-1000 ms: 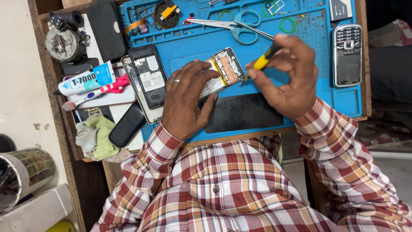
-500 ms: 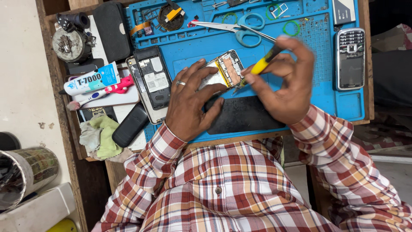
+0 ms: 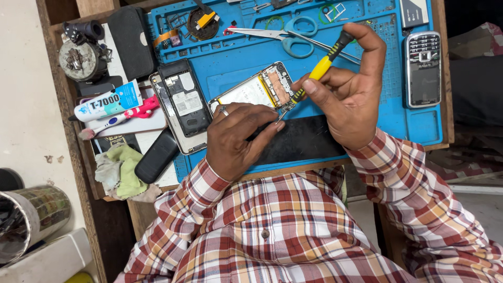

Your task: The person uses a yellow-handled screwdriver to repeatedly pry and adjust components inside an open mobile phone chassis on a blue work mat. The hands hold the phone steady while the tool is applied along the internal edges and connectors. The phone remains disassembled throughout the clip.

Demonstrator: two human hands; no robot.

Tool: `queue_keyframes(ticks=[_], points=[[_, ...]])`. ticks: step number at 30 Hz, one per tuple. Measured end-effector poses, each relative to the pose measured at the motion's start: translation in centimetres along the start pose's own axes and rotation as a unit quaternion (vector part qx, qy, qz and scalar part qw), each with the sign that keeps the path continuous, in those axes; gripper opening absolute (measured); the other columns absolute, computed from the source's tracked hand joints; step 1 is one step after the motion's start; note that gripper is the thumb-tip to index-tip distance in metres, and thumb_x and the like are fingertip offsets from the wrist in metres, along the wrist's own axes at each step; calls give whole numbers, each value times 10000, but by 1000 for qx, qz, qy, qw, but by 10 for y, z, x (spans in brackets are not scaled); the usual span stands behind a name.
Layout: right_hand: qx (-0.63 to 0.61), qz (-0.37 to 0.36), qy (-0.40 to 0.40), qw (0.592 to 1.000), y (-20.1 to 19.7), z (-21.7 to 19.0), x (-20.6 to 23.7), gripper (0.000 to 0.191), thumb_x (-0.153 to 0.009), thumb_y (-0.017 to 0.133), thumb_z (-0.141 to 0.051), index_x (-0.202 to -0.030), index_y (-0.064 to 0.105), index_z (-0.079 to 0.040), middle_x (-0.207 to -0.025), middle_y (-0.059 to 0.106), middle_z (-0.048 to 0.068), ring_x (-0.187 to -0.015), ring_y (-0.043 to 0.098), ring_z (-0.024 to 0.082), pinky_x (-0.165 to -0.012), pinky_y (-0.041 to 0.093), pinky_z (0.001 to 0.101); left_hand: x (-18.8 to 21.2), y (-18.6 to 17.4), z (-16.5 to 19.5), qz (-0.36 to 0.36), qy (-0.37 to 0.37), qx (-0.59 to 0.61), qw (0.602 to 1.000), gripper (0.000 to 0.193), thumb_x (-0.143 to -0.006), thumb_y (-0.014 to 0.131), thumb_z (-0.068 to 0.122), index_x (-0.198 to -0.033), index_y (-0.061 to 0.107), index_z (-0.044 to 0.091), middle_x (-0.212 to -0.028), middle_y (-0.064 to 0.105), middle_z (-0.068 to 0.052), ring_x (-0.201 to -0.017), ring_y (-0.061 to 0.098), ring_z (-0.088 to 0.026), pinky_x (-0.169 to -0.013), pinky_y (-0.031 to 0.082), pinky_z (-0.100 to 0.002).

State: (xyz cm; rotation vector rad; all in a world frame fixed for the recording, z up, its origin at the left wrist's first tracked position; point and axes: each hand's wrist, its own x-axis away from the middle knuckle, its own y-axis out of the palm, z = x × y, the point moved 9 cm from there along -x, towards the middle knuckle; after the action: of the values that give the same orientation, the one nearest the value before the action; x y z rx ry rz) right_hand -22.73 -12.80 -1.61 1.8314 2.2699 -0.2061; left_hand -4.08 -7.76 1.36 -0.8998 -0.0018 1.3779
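An opened phone [image 3: 255,90] with its back off lies tilted on the blue work mat [image 3: 236,57], showing a pale battery and a circuit board. My left hand [image 3: 236,137] grips its near edge, a ring on one finger. My right hand [image 3: 350,94] holds a yellow-and-black screwdriver [image 3: 320,67], its tip down on the phone's board end. A black phone panel [image 3: 298,141] lies on the mat under both wrists.
Another opened phone [image 3: 181,104] lies left of my hands. Blue-handled scissors [image 3: 293,37] rest at the mat's back. A grey keypad phone [image 3: 423,68] sits at the right. A glue tube [image 3: 107,102], a green cloth [image 3: 123,169] and a dark case [image 3: 156,162] lie at the left.
My right hand has lifted and tilted the screwdriver more upright, thumb on its top. The left hand has slid back, uncovering more of the opened phone.
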Motion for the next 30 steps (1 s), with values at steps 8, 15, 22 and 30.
queue_keyframes(ticks=[8,15,22,30], points=[[30,-2,-49,998,1,-5,3,716,-1152,661,85,-1601,147,-131,-1239,631,169,-1045,779,259,-951,674,350,1,3,-2,-1,-1,35,999,120,-929,831,116,-1001,745,76,-1001,771,-46,-939,756,-172,-800,589,-294],[57,17,-43,997,1,-11,0,733,-1078,651,103,-1572,145,-94,-1362,541,176,-1014,765,266,-915,670,359,1,5,-3,-14,-7,25,1000,120,-933,813,118,-1027,754,75,-1020,777,-51,-948,754,-189,-817,576,-309],[80,8,-122,989,-1,-25,4,706,-1135,652,123,-1572,154,-121,-1387,574,136,-1037,759,262,-979,669,362,3,3,-4,4,-6,-18,1000,84,-947,817,139,-988,749,108,-997,771,-18,-930,746,-168,-830,534,-322],[124,7,-183,975,8,-31,13,775,-1033,702,160,-1544,167,-70,-1543,355,101,-1014,763,295,-968,675,367,5,2,-1,1,18,-63,998,107,-931,831,149,-986,748,110,-981,761,-3,-936,709,-168,-847,491,-339]])
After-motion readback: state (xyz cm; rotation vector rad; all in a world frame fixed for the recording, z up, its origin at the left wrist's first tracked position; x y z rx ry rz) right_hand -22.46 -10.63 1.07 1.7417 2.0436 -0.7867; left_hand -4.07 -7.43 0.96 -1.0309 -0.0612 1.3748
